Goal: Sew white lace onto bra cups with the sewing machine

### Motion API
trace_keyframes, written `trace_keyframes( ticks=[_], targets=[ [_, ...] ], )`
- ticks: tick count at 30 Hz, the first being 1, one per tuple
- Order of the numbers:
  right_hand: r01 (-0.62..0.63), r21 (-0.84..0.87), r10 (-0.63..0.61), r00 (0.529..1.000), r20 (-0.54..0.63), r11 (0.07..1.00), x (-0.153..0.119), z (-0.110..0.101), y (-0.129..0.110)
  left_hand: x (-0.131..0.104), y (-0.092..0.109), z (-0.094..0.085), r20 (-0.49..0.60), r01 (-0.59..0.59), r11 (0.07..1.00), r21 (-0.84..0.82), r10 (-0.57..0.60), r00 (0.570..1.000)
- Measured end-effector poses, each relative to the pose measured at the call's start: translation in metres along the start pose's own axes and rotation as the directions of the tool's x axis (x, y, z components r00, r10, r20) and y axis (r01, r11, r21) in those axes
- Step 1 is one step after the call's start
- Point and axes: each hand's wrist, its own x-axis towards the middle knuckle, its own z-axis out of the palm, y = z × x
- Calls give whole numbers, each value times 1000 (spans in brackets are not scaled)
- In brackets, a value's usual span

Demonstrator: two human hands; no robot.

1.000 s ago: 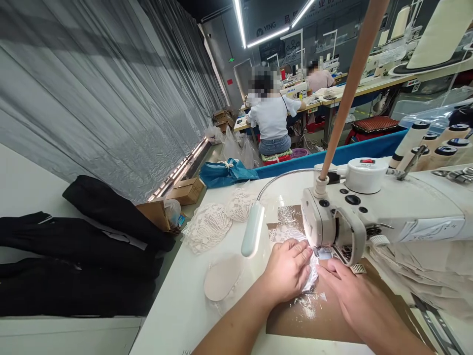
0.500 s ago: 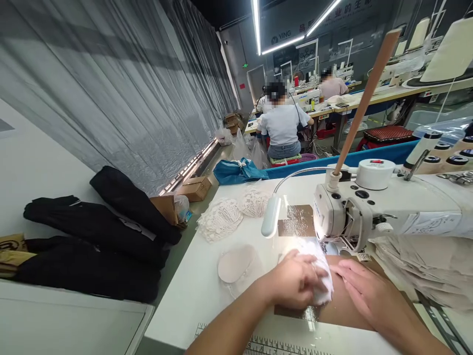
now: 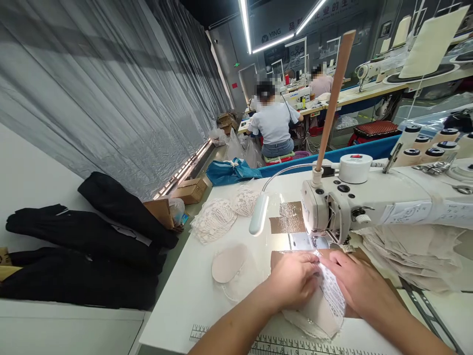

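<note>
In front of the white sewing machine, both my hands are at a lace-covered beige cup piece. White lace shows along its right side. My left hand is closed on the upper left edge, fingers bent and bunched near the needle area. My right hand grips the lace edge from the right, its fingertips close to the left ones. The fingertips partly hide the edge they hold. Left of my hands lies a loose beige cup with sheer fabric around it.
White lace cups lie at the table's far left. A small lamp hangs beside the machine head. Stacked beige fabric pieces lie to the right. A printed ruler runs along the front edge. A seated person works beyond.
The cup piece has turned and come nearer the table's front, showing its beige side. My left hand has gone from lying over the white fabric to pinching its edge; my right hand has joined it.
</note>
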Motion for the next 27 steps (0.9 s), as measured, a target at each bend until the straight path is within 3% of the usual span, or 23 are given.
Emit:
trace_keyframes(
  ticks=[9, 21, 27],
  targets=[
    [-65, -71, 66, 998, 11, 995, 4, 2, -5, 2, -5, -2, 11, 117, 978, 170, -120, 993],
    [-132, -89, 131, 991, -14, 987, 16, 1, -10, 16, -35, -17, 125, -22, 977, 210, -4, 992],
    [-63, -65, 62, 998, -16, 996, 10, 6, -8, 7, -22, -9, 72, 48, 968, 246, -68, 995]
  ],
)
